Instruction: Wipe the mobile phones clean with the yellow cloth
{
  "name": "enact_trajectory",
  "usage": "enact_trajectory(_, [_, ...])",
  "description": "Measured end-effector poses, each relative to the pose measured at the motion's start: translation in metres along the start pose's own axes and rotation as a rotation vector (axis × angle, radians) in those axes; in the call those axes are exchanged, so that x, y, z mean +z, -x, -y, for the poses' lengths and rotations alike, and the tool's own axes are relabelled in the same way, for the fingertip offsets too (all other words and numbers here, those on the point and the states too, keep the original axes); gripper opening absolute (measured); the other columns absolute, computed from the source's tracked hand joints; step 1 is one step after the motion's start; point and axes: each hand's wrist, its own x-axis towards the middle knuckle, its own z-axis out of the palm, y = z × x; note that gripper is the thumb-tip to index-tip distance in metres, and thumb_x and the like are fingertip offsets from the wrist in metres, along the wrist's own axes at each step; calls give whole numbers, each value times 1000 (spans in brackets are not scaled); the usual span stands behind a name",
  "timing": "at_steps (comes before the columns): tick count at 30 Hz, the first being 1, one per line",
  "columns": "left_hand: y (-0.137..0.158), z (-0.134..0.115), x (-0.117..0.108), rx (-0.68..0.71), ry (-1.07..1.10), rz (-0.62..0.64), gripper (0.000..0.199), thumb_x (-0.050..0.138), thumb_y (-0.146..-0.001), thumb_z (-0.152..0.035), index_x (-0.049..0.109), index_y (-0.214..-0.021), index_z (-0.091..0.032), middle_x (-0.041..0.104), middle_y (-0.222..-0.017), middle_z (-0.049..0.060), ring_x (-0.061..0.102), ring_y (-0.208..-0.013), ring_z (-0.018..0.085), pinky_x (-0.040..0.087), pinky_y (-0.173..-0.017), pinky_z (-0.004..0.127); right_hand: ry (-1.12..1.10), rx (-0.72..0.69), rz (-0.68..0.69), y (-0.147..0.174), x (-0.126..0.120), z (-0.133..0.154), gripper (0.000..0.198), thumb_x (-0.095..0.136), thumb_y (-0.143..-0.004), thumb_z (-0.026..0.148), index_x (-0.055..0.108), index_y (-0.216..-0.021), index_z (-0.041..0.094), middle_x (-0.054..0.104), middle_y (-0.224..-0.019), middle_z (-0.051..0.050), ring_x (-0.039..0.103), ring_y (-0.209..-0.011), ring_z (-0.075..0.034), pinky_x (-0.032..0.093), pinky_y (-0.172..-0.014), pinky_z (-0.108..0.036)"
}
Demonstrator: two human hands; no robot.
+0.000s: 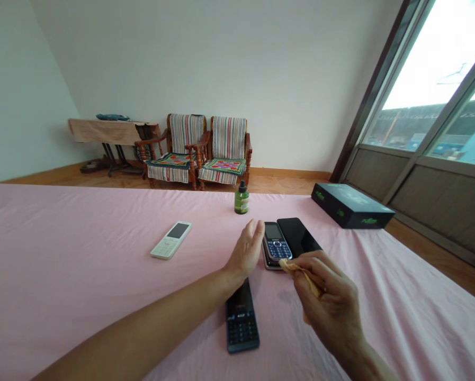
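Observation:
My left hand (247,250) reaches forward with fingers together and extended, its fingertips at the left edge of a small blue keypad phone (276,245). Nothing is in that hand. My right hand (328,301) pinches a small yellowish cloth (296,268) just in front of that phone. A black smartphone (298,236) lies face up beside the keypad phone on the right. A dark keypad phone (241,319) lies under my left wrist. A white keypad phone (171,239) lies further left. All rest on a pink cloth-covered table (82,264).
A green bottle (241,198) stands near the far table edge. A black box (351,205) sits at the right rear corner. Beyond the table are two striped wooden chairs (199,151), a side table (110,132) and a large window (439,95).

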Motion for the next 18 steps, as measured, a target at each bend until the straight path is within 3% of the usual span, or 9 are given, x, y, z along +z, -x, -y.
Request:
enact_trajectory(3, [22, -4, -27, 8, -61, 48, 77, 42, -90, -69, 30, -144, -16, 37, -149, 17, 32, -140, 30, 23, -115, 48, -7, -12, 47, 1, 2, 2, 15, 52, -83, 11, 65, -82, 19, 61, -84, -4, 63, -74, -16, 50, -62, -26])
enact_trajectory(5, [41, -4, -48, 15, -118, 113, 93, 63, -76, -69, 31, -145, -15, 42, -145, 20, 38, -135, 34, 26, -113, 52, -11, -4, 113, 2, 6, 3, 16, 51, -83, 10, 64, -80, 19, 60, -82, -4, 62, -72, -15, 49, -61, -26])
enact_trajectory(9, [78, 3, -82, 75, -426, 335, 117, 73, -65, -70, 11, -151, -21, 32, -150, 20, 31, -137, 38, 24, -110, 60, -40, 13, 281, 6, 19, 1, 19, 49, -83, 8, 64, -80, 18, 59, -80, -3, 60, -71, -15, 46, -61, -26])
enact_trajectory(13, [98, 12, -86, 196, -565, 375, 135, 81, -54, -67, -2, -152, -24, 31, -149, 20, 29, -134, 42, 24, -108, 63, -63, 43, 441, 15, 34, 3, 25, 45, -85, 3, 65, -81, 18, 58, -80, -3, 58, -73, -15, 45, -64, -26])
enact_trajectory(18, [101, 14, -78, 265, -562, 356, 131, 80, -60, -63, -6, -152, -26, 38, -143, 17, 37, -127, 39, 28, -105, 59, -32, 43, 616, 22, 37, 11, 28, 44, -80, -4, 63, -79, 17, 56, -82, -4, 58, -75, -15, 44, -64, -26])
